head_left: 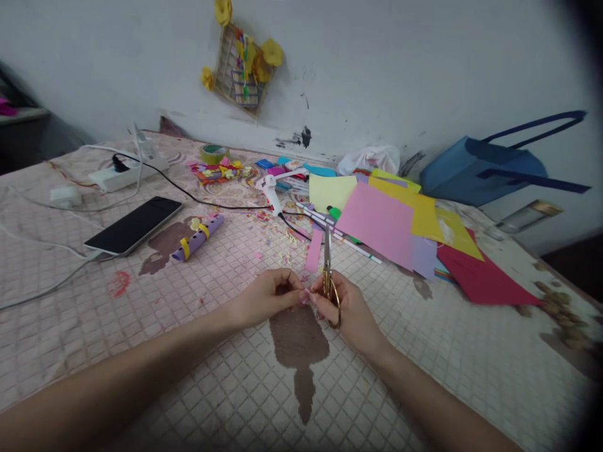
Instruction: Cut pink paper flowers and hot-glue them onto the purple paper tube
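Observation:
Between the fingertips of both hands is a small pink paper piece [306,295]. My left hand [277,294] pinches it from the left, thumb and forefinger pressed together. My right hand [346,307] pinches its other side and also carries gold-handled scissors [328,267], a handle loop around the fingers and the blades pointing up, away from me. Just beyond the hands a pink paper strip [313,251] lies on the patterned tablecloth [226,389]. Fingers partly cover the small piece, so its exact shape is hard to make out.
Left of the hands lie a purple paper roll with yellow bands [198,238] and a phone [134,226] on a cable. Beyond are a white glue gun [271,193], paper scraps [282,235] and a power strip [129,172]. Coloured sheets [377,223] and a blue bag [480,169] are rightward.

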### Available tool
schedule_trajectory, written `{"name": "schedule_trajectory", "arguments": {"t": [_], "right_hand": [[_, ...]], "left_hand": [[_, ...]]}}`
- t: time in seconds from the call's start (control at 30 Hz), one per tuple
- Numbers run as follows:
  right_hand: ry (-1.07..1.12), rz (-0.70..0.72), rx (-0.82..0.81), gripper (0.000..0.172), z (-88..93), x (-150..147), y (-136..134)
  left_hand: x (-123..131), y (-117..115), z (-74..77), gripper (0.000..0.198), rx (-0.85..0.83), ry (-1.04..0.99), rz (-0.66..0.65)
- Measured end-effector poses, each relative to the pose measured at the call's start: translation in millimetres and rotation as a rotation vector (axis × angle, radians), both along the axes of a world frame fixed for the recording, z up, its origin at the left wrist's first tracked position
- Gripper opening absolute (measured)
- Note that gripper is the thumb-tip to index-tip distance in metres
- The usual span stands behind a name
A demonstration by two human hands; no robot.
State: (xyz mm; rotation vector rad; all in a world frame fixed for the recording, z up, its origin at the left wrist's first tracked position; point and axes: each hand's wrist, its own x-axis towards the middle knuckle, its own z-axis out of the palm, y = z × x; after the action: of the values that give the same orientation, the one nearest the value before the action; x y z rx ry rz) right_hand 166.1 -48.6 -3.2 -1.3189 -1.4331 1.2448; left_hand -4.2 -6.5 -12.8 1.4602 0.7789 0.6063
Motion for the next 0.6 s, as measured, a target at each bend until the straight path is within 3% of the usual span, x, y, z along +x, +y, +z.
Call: {"name": "schedule_trajectory", "arguments": {"t": [0.13,0.33,0.6], "right_hand": [[0.012,-0.003,0.009,0.01,-0.6,0.2,-0.5],[0.059,-0.017,-0.001,0.012,1.1,3.2,2.9],[0.057,0.003,-0.013,0.012,-3.6,4.5,4.0]], "left_hand": [[0.1,0.2,0.8,0.026,-0.007,0.004,0.016],[0.4,-0.1,8.2,0.026,-0.171,-0.07,0.008],[-0.3,0.6,5.1,0.024,-0.094,-0.06,-0.008]]}}
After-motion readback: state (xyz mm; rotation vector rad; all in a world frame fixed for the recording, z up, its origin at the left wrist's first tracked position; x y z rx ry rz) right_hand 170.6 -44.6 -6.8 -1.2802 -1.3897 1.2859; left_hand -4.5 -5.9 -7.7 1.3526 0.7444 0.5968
